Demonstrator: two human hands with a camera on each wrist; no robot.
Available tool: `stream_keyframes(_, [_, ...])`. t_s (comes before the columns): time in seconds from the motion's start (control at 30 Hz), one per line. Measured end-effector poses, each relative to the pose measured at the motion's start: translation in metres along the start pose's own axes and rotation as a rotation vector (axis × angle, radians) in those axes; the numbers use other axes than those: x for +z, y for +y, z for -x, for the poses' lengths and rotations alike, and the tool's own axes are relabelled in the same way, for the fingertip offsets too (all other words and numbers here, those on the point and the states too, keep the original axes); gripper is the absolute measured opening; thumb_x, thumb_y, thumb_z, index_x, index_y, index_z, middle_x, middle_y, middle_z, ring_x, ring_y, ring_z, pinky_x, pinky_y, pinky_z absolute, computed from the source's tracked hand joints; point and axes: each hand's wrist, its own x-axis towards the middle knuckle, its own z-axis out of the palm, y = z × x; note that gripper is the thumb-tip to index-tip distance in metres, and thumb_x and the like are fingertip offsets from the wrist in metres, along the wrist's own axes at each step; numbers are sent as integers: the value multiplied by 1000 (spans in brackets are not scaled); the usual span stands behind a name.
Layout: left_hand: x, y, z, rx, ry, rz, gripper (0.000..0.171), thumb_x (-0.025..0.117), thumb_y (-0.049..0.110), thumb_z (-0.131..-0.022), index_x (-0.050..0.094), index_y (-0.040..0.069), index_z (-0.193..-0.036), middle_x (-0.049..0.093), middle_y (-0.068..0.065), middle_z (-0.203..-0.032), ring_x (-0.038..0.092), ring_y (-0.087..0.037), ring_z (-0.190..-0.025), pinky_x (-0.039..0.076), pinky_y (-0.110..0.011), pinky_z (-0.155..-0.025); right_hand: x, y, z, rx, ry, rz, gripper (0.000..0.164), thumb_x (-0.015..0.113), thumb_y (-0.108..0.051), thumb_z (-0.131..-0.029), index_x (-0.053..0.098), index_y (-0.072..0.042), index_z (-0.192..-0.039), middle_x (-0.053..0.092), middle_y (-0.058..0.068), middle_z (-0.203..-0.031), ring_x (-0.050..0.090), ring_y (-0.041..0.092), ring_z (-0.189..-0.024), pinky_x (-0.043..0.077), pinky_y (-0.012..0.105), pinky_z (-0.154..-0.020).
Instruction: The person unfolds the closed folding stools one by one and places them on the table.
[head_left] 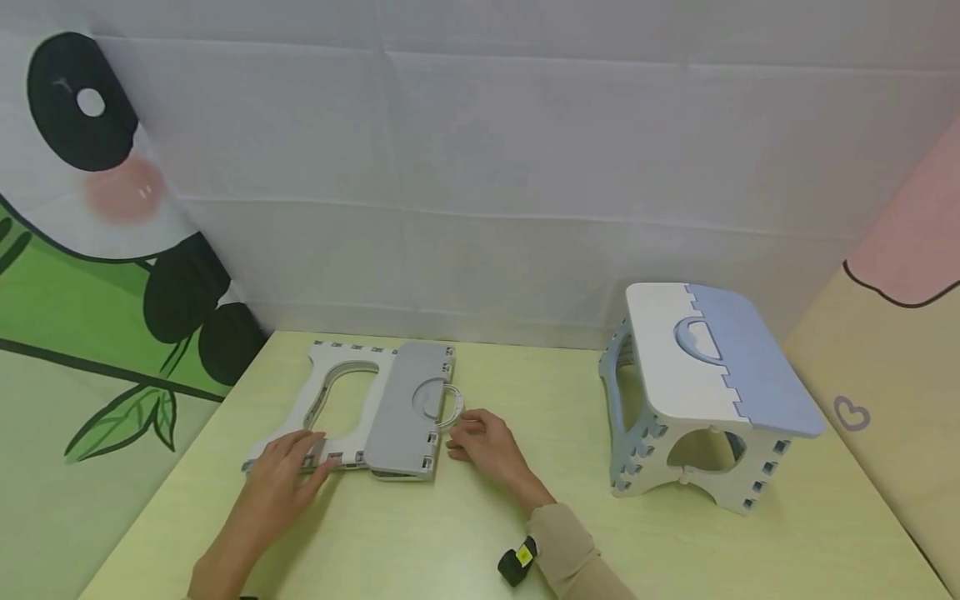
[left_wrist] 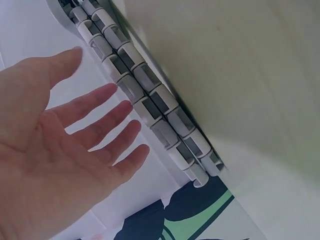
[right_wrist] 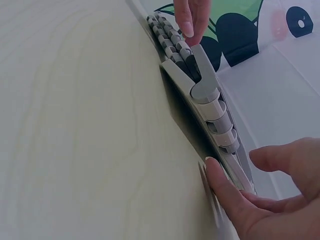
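On the left half of the table lies a grey-and-white folding step stool point(head_left: 408, 408), folded flat. Its legs with a large cutout point left and its grey seat lies to the right. Over the near edge of the legs, my left hand point(head_left: 281, 483) has its fingers extended; its palm and spread fingers point(left_wrist: 107, 130) show beside the stool's hinges point(left_wrist: 150, 107) in the left wrist view. At the seat's right edge sticks out a looped carry handle point(head_left: 453, 406). Fingertips of my right hand point(head_left: 487, 450) are at that handle, and its thumb and fingers stand apart around the stool's edge in the right wrist view.
A second folding step stool point(head_left: 682, 367), white and blue, stands unfolded on the right side of the table point(head_left: 465, 542). Behind the table hangs a pale cloth wall point(head_left: 510, 167) with cartoon prints at the left. A black wrist device point(head_left: 516, 565) is by the right sleeve.
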Motion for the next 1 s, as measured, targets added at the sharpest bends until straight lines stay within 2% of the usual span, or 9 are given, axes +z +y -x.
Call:
stream_keyframes(0.27, [-3,-2,2,-17,-53,11,47,87,15,-79,69,-4,-118,65,-27,-120,60,-47,-113,49,-64,-91,6,1,-6,13,8,-27,44,63,-1,-99,47,15,-137,67,22,-114,73,25,-97,61,31,-82])
stream_keyframes(0.5, [0,-5,2,55,-38,27,52,90,10,-72,69,-3,-118,65,-27,-118,61,-46,-111,50,-61,-90,11,-2,-4,21,24,-49,53,68,-1,-96,45,14,-140,66,20,-117,72,29,-102,60,33,-87])
stream_keyframes(0.77, [-2,-3,0,-28,-154,68,49,87,6,-79,67,-5,-122,61,-29,-125,56,-47,-117,49,-62,-94,15,-2,-4,17,42,-132,55,66,5,-96,40,17,-143,65,26,-119,71,27,-101,59,35,-90])
stream_keyframes(1.0, [-1,-2,-3,14,-143,46,50,88,6,-78,68,-3,-122,63,-24,-122,60,-42,-114,51,-57,-94,19,0,-7,10,81,-147,50,66,4,-96,43,17,-139,66,27,-119,70,25,-102,58,34,-92])
